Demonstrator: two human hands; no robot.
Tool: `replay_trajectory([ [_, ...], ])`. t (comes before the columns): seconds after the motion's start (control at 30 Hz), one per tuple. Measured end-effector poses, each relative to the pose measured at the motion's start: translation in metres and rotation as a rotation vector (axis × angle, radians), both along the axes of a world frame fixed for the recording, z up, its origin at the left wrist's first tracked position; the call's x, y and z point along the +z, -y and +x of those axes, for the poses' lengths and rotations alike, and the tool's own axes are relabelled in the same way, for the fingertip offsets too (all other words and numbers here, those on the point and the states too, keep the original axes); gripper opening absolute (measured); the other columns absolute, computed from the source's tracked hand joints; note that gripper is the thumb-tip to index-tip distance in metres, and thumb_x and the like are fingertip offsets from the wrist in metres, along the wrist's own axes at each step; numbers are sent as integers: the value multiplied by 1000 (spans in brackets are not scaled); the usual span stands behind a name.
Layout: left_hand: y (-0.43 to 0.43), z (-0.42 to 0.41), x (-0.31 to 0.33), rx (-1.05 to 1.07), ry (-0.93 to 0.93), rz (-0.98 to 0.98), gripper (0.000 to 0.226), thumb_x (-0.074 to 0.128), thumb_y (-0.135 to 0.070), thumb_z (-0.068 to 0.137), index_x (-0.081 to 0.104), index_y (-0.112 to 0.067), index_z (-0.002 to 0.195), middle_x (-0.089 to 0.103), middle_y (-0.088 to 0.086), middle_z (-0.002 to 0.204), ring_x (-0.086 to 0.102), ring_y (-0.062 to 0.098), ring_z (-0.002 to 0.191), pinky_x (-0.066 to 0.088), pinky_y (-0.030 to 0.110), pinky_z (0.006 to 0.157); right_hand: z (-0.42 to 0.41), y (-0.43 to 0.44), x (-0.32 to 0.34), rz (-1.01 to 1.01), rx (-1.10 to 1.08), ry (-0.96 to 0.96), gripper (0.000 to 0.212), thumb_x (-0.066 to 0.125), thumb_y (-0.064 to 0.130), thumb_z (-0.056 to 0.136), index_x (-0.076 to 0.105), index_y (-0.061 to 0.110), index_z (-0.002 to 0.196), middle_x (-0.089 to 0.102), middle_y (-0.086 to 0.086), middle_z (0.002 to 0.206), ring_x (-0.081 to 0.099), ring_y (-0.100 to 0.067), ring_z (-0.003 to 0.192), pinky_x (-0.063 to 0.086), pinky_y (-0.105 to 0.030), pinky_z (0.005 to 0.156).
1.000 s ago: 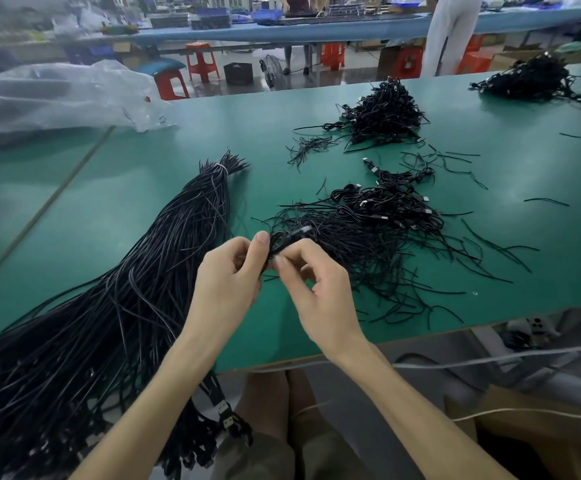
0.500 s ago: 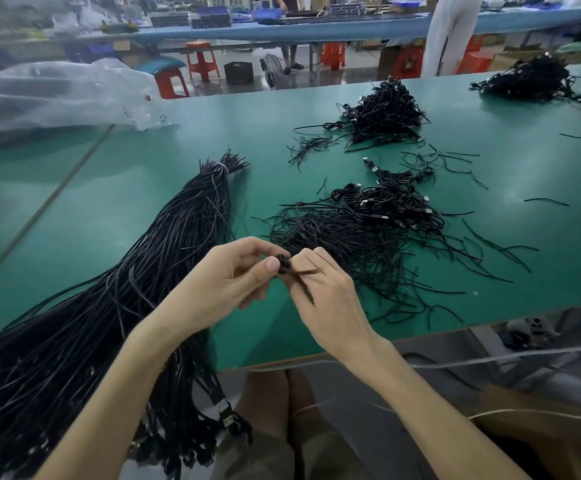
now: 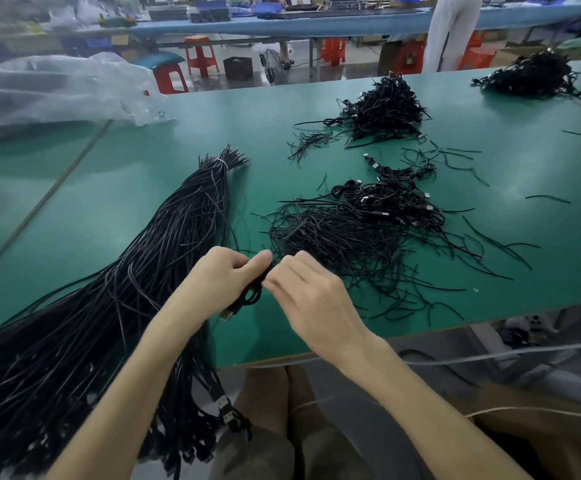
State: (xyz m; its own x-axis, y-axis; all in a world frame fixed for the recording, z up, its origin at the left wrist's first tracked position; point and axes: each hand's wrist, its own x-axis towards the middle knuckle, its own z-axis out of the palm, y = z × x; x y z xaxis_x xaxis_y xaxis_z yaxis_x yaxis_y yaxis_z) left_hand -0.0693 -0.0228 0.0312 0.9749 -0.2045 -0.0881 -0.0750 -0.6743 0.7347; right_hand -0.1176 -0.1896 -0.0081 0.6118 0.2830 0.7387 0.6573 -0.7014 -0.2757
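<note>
My left hand (image 3: 225, 277) and my right hand (image 3: 308, 292) meet over the near part of the green table (image 3: 143, 209). Between them sits a small coiled black USB cable (image 3: 249, 296); its metal plug (image 3: 226, 315) hangs out below my left hand. My left hand grips the coil with fingers curled round it. My right hand pinches it at the top with thumb and fingertips. A long tied bundle of straight black cables (image 3: 164, 258) lies to the left, running off the table's front edge.
A loose heap of black ties and coiled cables (image 3: 362, 230) lies just right of my hands. Two more cable piles (image 3: 386, 109) (image 3: 531, 76) sit farther back. A clear plastic bag (image 3: 50, 90) lies at the far left. The table's front edge (image 3: 420, 336) runs just behind my wrists.
My hands have shifted slightly. The coil now hangs lower from my left hand with its plug showing, and the short tie that stuck out between my fingers is no longer visible.
</note>
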Motion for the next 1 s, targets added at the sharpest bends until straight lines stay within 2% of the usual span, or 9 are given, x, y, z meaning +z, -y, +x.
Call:
replay_trajectory([
  [0.1, -10, 5, 2, -97, -205, 98, 63, 61, -54, 95, 48, -15, 48, 40, -3, 40, 31, 11, 31, 27, 17, 35, -3, 1, -4, -262, 35, 152, 15, 67, -2, 94, 62, 8, 83, 55, -4, 80, 46, -20, 76, 48, -32, 70],
  [0.17, -14, 4, 2, -117, -236, 107, 64, 60, -59, 94, 57, -8, 56, 49, 4, 45, 36, 12, 34, 33, 18, 39, -4, 3, -3, -242, 51, 102, 14, 65, 3, 97, 62, 7, 85, 56, -4, 81, 48, -20, 77, 47, -32, 71],
  [0.27, -19, 5, -1, 47, -125, 81, 62, 51, -66, 95, 68, -12, 70, 69, 8, 64, 55, 17, 50, 50, 29, 57, 5, 13, 9, 80, -42, -220, 19, 59, 14, 103, 60, 5, 87, 58, -3, 84, 53, -19, 76, 46, -30, 70],
  [0.43, -37, 5, -15, 228, 149, 670, 50, 46, -63, 99, 54, -14, 104, 57, 4, 104, 60, 26, 88, 45, 39, 70, 51, 51, 45, 404, -345, -389, 17, 55, 17, 104, 58, 11, 89, 58, 2, 79, 48, -7, 60, 40, -12, 56],
  [0.5, -36, 2, -22, 155, 81, 719, 50, 49, -63, 98, 49, -13, 100, 53, 3, 101, 56, 24, 86, 44, 37, 69, 73, 71, 60, 572, -443, -443, 21, 50, 23, 107, 62, 8, 97, 66, -4, 84, 51, -10, 58, 41, -14, 53],
  [0.6, -30, -4, -33, 86, 130, 760, 46, 53, -59, 98, 43, -14, 96, 48, -1, 92, 51, 20, 83, 41, 33, 65, 90, 93, 62, 730, -521, -644, 51, 44, 38, 109, 63, -10, 111, 67, -18, 87, 64, -14, 68, 58, -38, 81],
  [0.7, -24, -4, -34, 28, 158, 705, 41, 54, -55, 100, 48, -14, 94, 50, -1, 92, 55, 20, 81, 44, 33, 65, 83, 91, 44, 626, -491, -751, 45, 49, 33, 107, 57, -4, 132, 69, -12, 100, 69, -16, 83, 56, -49, 92],
  [0.87, -14, -7, -37, -55, 173, 639, 34, 47, -38, 108, 52, -15, 84, 53, -3, 87, 54, 16, 75, 45, 33, 63, 57, 69, 12, 433, -353, -693, 30, 56, 11, 102, 61, 12, 132, 65, 2, 110, 67, -14, 96, 56, -32, 91],
  [1.0, 3, -11, -32, -195, 332, 298, 28, 53, -34, 105, 57, -18, 83, 56, -10, 81, 54, 8, 75, 45, 32, 66, 30, 34, 6, -1, -36, -444, 60, 63, -4, 92, 54, 20, 147, 54, 3, 143, 45, -16, 129, 34, -33, 118],
])
